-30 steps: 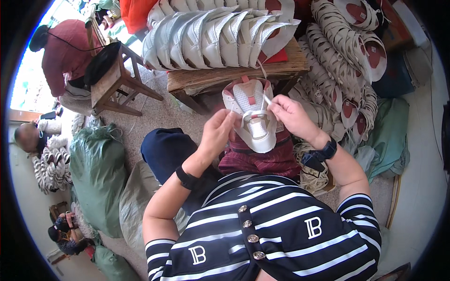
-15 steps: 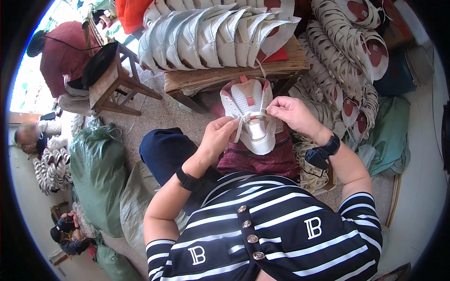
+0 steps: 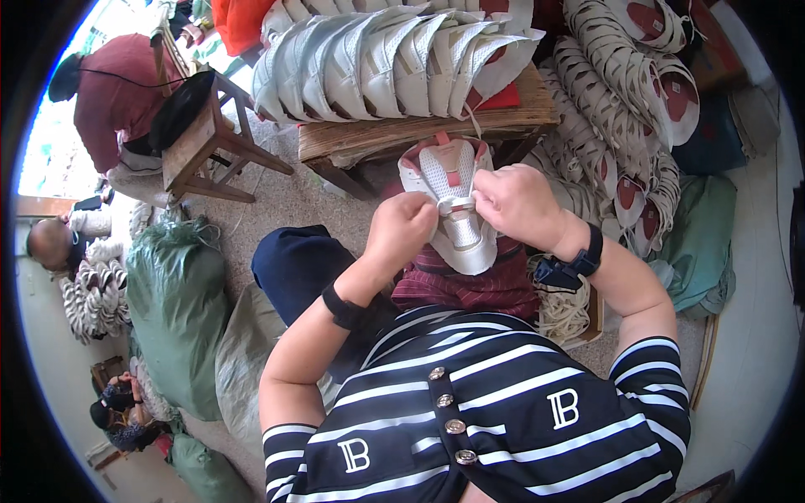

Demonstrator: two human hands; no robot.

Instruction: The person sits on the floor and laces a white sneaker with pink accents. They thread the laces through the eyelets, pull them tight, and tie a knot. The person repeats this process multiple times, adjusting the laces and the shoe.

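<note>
A low wooden bench (image 3: 352, 138) stands ahead. A row of white shoe uppers (image 3: 394, 59) lies overlapping along its top.

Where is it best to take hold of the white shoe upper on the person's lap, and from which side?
Probably at the two side edges near the middle of the white shoe upper, where the left hand and right hand pinch it. It lies face-up, toe end toward the person, so come from left and right.
</note>
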